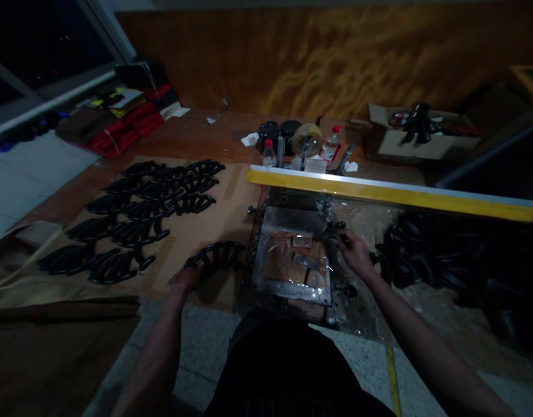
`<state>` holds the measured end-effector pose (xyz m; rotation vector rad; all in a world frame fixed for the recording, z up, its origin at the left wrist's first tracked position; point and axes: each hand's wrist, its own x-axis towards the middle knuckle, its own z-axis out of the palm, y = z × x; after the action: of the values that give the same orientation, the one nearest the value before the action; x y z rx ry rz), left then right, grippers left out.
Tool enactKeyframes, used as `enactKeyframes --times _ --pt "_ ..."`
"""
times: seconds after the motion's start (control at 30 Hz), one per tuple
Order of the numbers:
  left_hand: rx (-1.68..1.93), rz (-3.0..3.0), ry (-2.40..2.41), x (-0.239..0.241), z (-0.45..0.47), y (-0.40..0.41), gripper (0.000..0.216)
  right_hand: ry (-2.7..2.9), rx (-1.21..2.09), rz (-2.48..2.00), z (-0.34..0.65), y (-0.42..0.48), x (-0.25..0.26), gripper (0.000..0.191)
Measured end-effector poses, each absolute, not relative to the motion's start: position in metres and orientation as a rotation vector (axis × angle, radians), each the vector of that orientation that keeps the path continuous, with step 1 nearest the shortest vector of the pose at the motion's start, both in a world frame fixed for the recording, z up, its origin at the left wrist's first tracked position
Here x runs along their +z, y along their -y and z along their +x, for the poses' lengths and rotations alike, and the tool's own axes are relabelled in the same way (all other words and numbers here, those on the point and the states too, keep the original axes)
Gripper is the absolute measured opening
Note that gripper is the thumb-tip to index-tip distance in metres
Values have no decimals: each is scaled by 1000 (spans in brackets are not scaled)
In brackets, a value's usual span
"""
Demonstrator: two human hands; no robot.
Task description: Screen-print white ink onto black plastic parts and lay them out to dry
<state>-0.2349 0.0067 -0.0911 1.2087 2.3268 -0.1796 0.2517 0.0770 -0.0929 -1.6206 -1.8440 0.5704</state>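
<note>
My left hand is closed around the near-left end of a black, curved, ribbed plastic part, just above the cardboard sheet. To its right lies a flat grey metal-looking frame with a clear, smeared middle. At the frame's right edge, near its upper corner, is my right hand. Its fingers are pinched together by a small dark fitting; whatever they grip is too dark to name. Rows of similar black ribbed parts cover the left side of the cardboard.
A long yellow-and-silver bar crosses above the frame. Behind it stand bottles with red caps, dark jars and a tape roll. A dark heap of black parts lies right, below a cardboard box. Red folded cloth sits back left.
</note>
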Motion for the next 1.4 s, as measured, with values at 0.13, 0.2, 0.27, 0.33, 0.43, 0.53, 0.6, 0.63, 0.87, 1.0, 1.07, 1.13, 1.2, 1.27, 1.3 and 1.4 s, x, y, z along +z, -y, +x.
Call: enactKeyframes --times 0.13,0.2,0.27,0.33,0.43,0.53,0.6,0.63,0.87,1.0,1.07,1.13,1.2,1.27,1.3,1.4 --pt "-148 1432 -2310 -46 -188 -45 65 2171 601 -1259 189 -62 -90 26" --pt "-42 1565 -2363 -16 -157 -64 66 2311 509 -1233 169 -57 -92 28" --pt "55 1692 -2341 7 -134 -76 64 2435 395 -1290 160 -54 -92 32" --pt "98 1763 -2301 17 -126 -78 60 2527 303 -1363 159 -52 -89 39" --pt "77 1693 -2320 0 -138 -59 49 2595 195 -1436 164 -50 -77 41" --pt "107 1606 -2345 -43 -159 -22 38 2589 173 -1400 160 -50 -65 33" --pt "156 1628 -2363 -76 -168 4 37 2565 287 -1282 144 -51 -60 31" --pt "172 1652 -2381 -91 -169 14 39 2559 375 -1207 132 -52 -59 31" --pt "226 1607 -2519 -144 -160 25 64 2693 879 -988 15 -61 -75 25" --pt "180 1559 -2502 -149 -165 14 65 2837 1022 -985 -25 -64 -84 26" --pt "159 1617 -2438 -150 -175 12 62 2865 1029 -998 -33 -63 -86 28" --pt "168 1743 -2341 -151 -192 8 60 2882 1048 -1024 -38 -63 -87 30" --pt "199 1890 -2233 -150 -215 -2 58 2899 1084 -1044 -42 -63 -87 32" --pt "230 2010 -2136 -149 -242 -18 58 2920 1106 -1027 -45 -63 -88 33" --pt "235 2048 -2095 -148 -256 -28 58 2926 1109 -1017 -47 -64 -89 34" --pt "212 2061 -2040 -148 -296 -57 60 2930 1133 -1009 -51 -67 -93 35"
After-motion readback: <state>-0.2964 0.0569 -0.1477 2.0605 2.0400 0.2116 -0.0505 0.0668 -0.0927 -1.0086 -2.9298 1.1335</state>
